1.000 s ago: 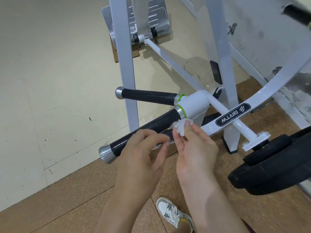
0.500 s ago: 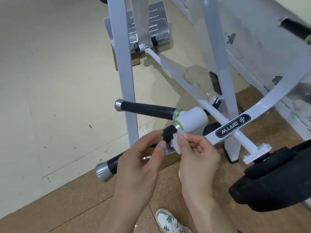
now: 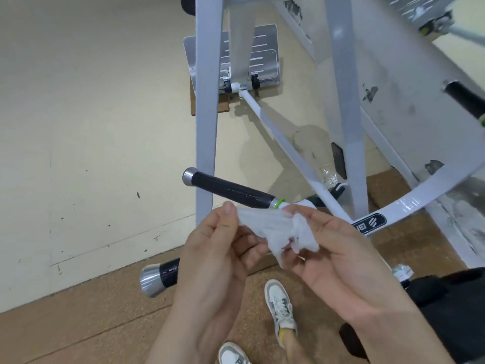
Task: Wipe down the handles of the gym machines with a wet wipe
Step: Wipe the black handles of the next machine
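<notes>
Both your hands are up in front of the machine with the wipe strung between them. Your left hand pinches the wipe's left end between thumb and fingertips. Your right hand grips the bunched right end, fingers curled round it. The wipe is white and crumpled, thicker on the right side. It is held in the air, just in front of the inner end of the upper handle, near its green ring. You cannot tell from this view whether the wipe touches that handle.

The upper handle is black with a silver cap, pointing left. The lower handle sits nearer you and lower left. Only its silver cap and a short black stretch show; the rest is hidden behind your left hand. A third handle shows at the right edge, well apart from your hands.

A grey post stands upright behind the upper handle. A footplate is further back, with a white rod running from it toward your hands. A white curved arm with a black logo sweeps off to the right. Your shoes stand on a cork mat below.
</notes>
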